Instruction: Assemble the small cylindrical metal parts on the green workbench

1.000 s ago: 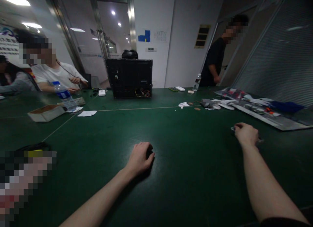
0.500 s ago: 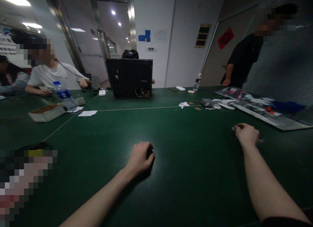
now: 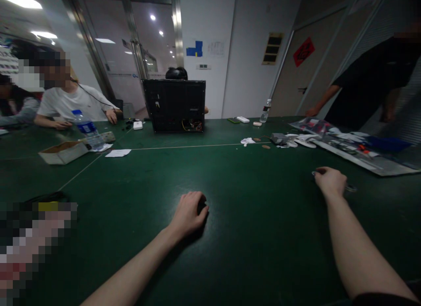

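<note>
My left hand [image 3: 190, 213] rests on the green table [image 3: 250, 244] near the middle. Its fingers curl down toward the thumb, and whatever may lie under them is hidden. Farther right, my right hand [image 3: 330, 182] is closed around a slim metal tool that lies across under the palm. One end of the metal tool [image 3: 351, 188] pokes out on the right of the hand, and a small bit of metal shows by the fingertips on the left. The tool's middle is covered, so its exact kind cannot be made out.
A large panel [image 3: 371, 161] with scattered parts lies beyond my right hand. Toward the back stand a black case [image 3: 176, 104] and a clear bottle [image 3: 265, 111]. An open box [image 3: 62, 153] and a blue-capped bottle [image 3: 86, 126] are at left. Other people [image 3: 371, 86] are around the table.
At the right, the standing person in black has moved rightward and leans toward the table. My right hand has shifted very slightly, baring more of the metal end. My left hand stays put.
</note>
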`<action>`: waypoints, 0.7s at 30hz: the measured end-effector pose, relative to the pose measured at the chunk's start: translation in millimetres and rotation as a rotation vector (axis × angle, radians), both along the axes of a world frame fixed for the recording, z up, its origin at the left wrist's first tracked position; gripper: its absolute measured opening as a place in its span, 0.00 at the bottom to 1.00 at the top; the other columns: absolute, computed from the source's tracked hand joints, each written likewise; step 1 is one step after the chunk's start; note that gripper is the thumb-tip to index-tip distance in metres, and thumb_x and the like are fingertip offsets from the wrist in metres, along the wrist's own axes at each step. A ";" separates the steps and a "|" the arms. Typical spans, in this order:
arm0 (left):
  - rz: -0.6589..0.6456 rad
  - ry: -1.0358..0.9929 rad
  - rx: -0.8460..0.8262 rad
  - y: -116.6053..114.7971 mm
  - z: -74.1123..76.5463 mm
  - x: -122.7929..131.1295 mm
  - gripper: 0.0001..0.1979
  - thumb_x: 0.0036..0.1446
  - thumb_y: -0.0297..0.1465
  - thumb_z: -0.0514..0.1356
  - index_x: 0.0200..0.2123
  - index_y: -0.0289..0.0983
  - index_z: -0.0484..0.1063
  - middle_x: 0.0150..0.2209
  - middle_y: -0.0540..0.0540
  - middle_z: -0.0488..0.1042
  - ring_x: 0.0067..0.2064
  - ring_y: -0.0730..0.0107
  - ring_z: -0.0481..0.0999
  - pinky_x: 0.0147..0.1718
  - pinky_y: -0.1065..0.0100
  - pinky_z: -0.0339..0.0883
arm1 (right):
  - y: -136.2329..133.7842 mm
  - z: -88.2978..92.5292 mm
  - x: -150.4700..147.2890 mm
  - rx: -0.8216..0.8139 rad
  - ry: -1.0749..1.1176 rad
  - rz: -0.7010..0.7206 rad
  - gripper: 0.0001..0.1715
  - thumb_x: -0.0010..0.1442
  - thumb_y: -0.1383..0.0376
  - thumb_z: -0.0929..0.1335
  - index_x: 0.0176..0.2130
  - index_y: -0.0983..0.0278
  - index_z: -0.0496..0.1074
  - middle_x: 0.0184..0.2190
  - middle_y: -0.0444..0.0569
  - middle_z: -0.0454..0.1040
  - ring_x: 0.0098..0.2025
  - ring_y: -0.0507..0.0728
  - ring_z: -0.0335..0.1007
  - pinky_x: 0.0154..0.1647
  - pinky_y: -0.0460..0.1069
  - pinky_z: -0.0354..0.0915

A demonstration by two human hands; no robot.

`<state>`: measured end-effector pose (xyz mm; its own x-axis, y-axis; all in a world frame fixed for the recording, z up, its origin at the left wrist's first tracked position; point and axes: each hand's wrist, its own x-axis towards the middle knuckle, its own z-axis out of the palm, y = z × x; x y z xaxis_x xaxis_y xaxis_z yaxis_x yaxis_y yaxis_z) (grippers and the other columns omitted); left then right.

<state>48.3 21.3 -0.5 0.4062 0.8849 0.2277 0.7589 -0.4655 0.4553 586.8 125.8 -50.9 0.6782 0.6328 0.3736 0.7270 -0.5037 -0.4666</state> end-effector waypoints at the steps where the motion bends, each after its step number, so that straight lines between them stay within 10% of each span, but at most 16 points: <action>1: 0.001 0.007 0.001 0.0 0.0 0.1 0.07 0.56 0.32 0.56 0.38 0.38 0.68 0.38 0.43 0.74 0.42 0.57 0.71 0.43 0.57 0.63 | -0.7 1.3 -1.3 -0.030 0.001 -0.014 0.11 0.49 0.67 0.67 0.35 0.64 0.76 0.33 0.57 0.75 0.37 0.63 0.70 0.34 0.53 0.60; 13: -0.008 -0.009 0.042 0.2 -1.9 0.0 0.06 0.55 0.32 0.56 0.37 0.38 0.68 0.38 0.43 0.74 0.41 0.57 0.71 0.41 0.58 0.63 | -11.4 29.6 -22.0 -0.135 -0.046 -0.054 0.26 0.50 0.63 0.69 0.50 0.63 0.70 0.46 0.63 0.70 0.49 0.68 0.65 0.40 0.56 0.59; 21: -0.014 -0.031 0.037 0.7 -3.7 -1.3 0.06 0.55 0.32 0.56 0.37 0.38 0.69 0.37 0.43 0.74 0.41 0.57 0.72 0.41 0.57 0.63 | -22.2 34.9 -28.3 -0.014 0.025 -0.342 0.50 0.41 0.61 0.75 0.58 0.76 0.58 0.55 0.82 0.52 0.60 0.78 0.46 0.50 0.71 0.46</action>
<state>47.0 21.9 -4.2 0.4112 0.8698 0.2728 0.7379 -0.4933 0.4606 558.5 103.7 -16.0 0.8610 0.3722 0.3465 0.5031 -0.7231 -0.4734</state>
